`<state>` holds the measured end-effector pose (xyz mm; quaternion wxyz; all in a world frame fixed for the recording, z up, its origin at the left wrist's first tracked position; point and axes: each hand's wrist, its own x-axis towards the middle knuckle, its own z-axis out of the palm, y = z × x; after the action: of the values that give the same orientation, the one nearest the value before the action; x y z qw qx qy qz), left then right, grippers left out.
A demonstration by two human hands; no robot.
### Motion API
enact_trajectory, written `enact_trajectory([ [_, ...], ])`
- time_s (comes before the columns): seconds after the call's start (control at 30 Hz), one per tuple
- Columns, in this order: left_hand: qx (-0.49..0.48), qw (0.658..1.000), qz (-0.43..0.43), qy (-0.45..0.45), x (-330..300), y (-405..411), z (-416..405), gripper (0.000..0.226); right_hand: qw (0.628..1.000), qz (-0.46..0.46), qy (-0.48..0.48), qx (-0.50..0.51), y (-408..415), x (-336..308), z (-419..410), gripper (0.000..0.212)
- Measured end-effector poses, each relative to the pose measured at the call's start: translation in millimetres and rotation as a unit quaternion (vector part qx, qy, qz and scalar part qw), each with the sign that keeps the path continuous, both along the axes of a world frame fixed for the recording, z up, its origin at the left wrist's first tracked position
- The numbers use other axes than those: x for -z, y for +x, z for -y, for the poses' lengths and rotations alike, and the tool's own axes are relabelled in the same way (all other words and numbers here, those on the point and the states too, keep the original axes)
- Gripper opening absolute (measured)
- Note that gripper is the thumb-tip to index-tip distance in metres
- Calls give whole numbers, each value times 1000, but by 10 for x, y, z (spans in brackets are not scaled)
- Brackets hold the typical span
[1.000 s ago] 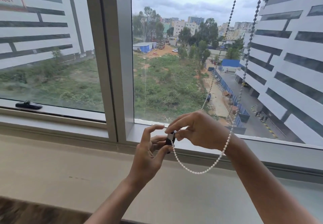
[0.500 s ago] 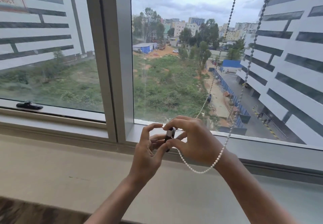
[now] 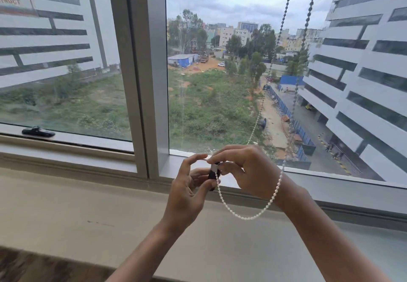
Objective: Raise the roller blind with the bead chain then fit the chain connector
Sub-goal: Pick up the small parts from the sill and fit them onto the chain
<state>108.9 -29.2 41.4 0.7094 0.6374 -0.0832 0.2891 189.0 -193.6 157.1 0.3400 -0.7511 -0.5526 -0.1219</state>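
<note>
Both hands have edged closer: left hand [image 3: 187, 193] and right hand [image 3: 246, 171] pinch the chain connector [image 3: 214, 175], bead chain [image 3: 248, 214] looping beneath

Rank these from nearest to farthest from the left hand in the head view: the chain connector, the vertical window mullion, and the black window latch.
1. The chain connector, pinched between the left hand and right hand.
2. The vertical window mullion, up and to the left, rising from the sill.
3. The black window latch, far left on the lower frame.
</note>
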Motion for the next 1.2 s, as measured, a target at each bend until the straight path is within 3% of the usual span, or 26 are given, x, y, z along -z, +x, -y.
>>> enact_trajectory([
  [0.6,42,999,-1,-21,-13,-37,28,66,999,27,-20,-34,20,-78,-7,17],
  [0.87,-17,999,-26,-14,3,-40,62,61,998,27,-41,-24,12,-60,-37,18],
  [1.03,-82,996,-13,40,72,-20,133,71,998,4,-29,59,3,52,-101,15],
  [1.2,-117,991,3,65,181,14,221,58,991,-22,-16,134,-71,267,-136,20],
])
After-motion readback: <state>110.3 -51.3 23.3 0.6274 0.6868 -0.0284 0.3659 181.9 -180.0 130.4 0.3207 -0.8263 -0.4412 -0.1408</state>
